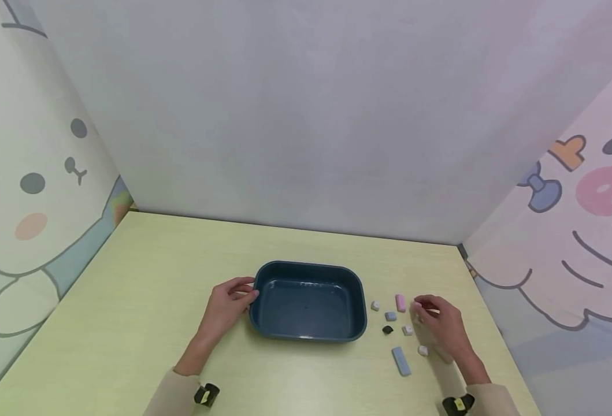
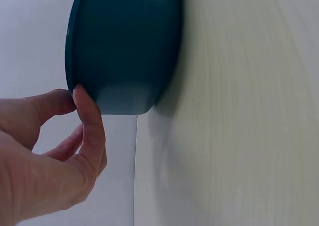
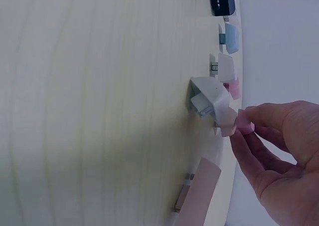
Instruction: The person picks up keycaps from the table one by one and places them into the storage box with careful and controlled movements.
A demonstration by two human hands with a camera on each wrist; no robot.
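Note:
A dark blue rectangular tub stands on the table with nothing inside it. My left hand pinches its left rim between thumb and fingers, as the left wrist view also shows. Right of the tub my right hand pinches a small pink keycap at the fingertips. Loose keycaps lie about it: a pink one, a small blue one, a long blue one, a black one and several white ones. A long pale pink keycap lies under the right wrist.
The pale yellow table reaches back to a plain whitish wall. Side panels with cartoon animals, one on the left and one on the right, flank it.

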